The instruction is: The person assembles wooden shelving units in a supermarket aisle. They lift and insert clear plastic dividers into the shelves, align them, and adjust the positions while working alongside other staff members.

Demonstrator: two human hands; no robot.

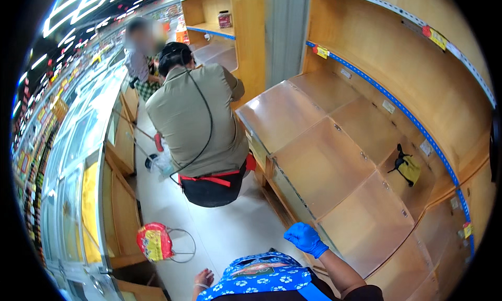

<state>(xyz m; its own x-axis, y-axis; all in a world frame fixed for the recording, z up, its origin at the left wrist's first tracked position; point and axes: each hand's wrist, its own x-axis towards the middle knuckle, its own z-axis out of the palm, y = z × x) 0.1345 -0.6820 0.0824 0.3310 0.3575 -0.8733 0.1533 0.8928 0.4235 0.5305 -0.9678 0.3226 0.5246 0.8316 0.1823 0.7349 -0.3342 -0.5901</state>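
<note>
My right hand (306, 239), in a blue glove, is closed in a loose fist beside the front edge of a row of clear-topped display bins (361, 222). Its palm is turned out of sight, so anything inside the fingers is hidden. Low at the left, my bare left hand (204, 278) has a white band at the wrist. Its fingers are loosely apart, with nothing seen in them. Between the hands I wear a blue apron (261, 272) with white flowers. A yellow and black crumpled item (407, 168) lies in a bin at the right.
A person in a khaki shirt (198, 118) crouches ahead in the aisle; another person (140, 66) is farther back. A round red stool (155, 242) with metal legs is on the white floor. Glass-topped freezers (73, 191) line the left. Wooden shelves (402, 66) rise at the right.
</note>
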